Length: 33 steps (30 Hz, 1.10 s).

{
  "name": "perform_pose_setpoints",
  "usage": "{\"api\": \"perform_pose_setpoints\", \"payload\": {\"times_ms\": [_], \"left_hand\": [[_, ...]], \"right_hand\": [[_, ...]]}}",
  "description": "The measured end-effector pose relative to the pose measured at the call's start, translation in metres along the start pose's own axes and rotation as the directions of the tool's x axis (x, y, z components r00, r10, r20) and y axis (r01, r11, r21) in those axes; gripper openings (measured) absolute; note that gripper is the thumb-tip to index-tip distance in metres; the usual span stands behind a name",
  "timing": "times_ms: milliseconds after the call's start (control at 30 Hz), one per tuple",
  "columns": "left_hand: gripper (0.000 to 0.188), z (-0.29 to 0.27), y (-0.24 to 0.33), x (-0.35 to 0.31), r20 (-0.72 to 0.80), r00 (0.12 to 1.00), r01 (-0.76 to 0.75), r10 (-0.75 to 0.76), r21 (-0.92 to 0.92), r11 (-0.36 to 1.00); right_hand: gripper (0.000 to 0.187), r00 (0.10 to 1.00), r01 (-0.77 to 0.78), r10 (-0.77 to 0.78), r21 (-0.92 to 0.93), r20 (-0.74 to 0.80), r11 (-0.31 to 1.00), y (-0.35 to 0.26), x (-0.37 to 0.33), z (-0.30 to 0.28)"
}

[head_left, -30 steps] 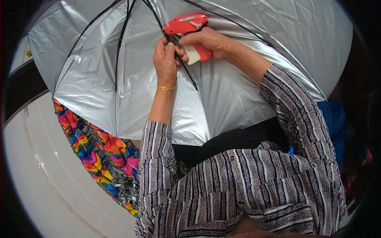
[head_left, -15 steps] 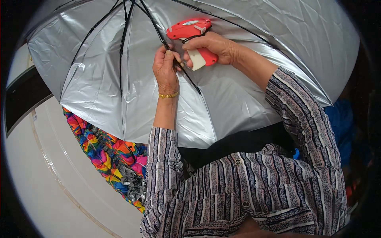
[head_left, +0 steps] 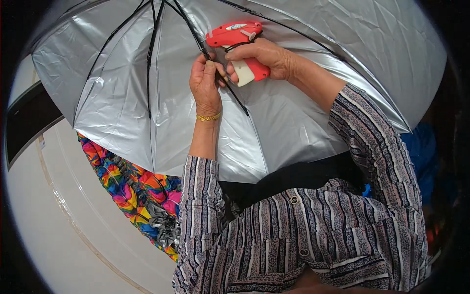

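An opened umbrella with a silver canopy (head_left: 293, 120) spreads in front of me, its inner side and black ribs facing me. My left hand (head_left: 206, 83) is closed around one black umbrella rib (head_left: 237, 100), thumb on top, near the middle of the view. Just right of it, my right hand (head_left: 262, 59) grips a red tagging gun (head_left: 234, 34) with a white trigger (head_left: 243, 73). The gun's nose points left and lies against or very near the rib just above my left fingers. What its tip touches is too small to make out.
Bundled multicoloured umbrellas (head_left: 122, 188) lie at the left below the canopy edge. Behind them is a pale floor (head_left: 73, 220), with a dark flat panel (head_left: 36, 120) at the far left. Blue material (head_left: 423, 157) shows at the right.
Almost nothing differs. The canopy and my right arm have shifted very slightly; both hands keep their grips.
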<state>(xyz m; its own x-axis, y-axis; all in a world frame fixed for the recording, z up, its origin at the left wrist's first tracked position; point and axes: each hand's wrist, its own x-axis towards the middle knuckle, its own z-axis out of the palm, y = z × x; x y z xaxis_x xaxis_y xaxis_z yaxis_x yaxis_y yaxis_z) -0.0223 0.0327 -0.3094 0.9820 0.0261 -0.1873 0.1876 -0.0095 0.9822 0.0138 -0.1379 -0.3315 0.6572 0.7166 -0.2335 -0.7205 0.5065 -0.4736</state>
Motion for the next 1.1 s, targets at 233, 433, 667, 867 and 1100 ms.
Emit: {"api": "perform_pose_setpoints", "payload": {"times_ms": [233, 433, 667, 867, 1100], "left_hand": [[0.021, 0.004, 0.001, -0.003, -0.007, 1.000, 0.006, -0.006, 0.005, 1.000], [0.019, 0.009, 0.003, -0.002, -0.052, 0.999, 0.004, -0.002, 0.030, 1.000], [0.018, 0.015, 0.005, -0.002, -0.085, 0.996, 0.031, -0.025, 0.076, 0.997], [0.016, 0.020, 0.006, -0.003, -0.131, 0.991, 0.019, -0.006, 0.102, 0.995], [0.015, 0.022, 0.002, -0.001, -0.154, 0.988, 0.019, -0.005, 0.094, 0.995]], "right_hand": [[0.023, 0.999, -0.029, 0.030, 0.025, -0.027, 0.999, 0.000, -0.001, -0.002], [0.023, 0.999, -0.037, 0.037, 0.045, -0.002, 0.998, -0.002, -0.001, -0.003], [0.023, 0.999, -0.027, 0.026, 0.089, 0.022, 0.996, 0.000, -0.003, -0.004], [0.021, 0.999, -0.033, 0.031, 0.121, 0.023, 0.992, 0.002, -0.001, -0.007], [0.020, 0.999, -0.031, 0.027, 0.141, 0.029, 0.989, 0.000, -0.003, -0.008]]}}
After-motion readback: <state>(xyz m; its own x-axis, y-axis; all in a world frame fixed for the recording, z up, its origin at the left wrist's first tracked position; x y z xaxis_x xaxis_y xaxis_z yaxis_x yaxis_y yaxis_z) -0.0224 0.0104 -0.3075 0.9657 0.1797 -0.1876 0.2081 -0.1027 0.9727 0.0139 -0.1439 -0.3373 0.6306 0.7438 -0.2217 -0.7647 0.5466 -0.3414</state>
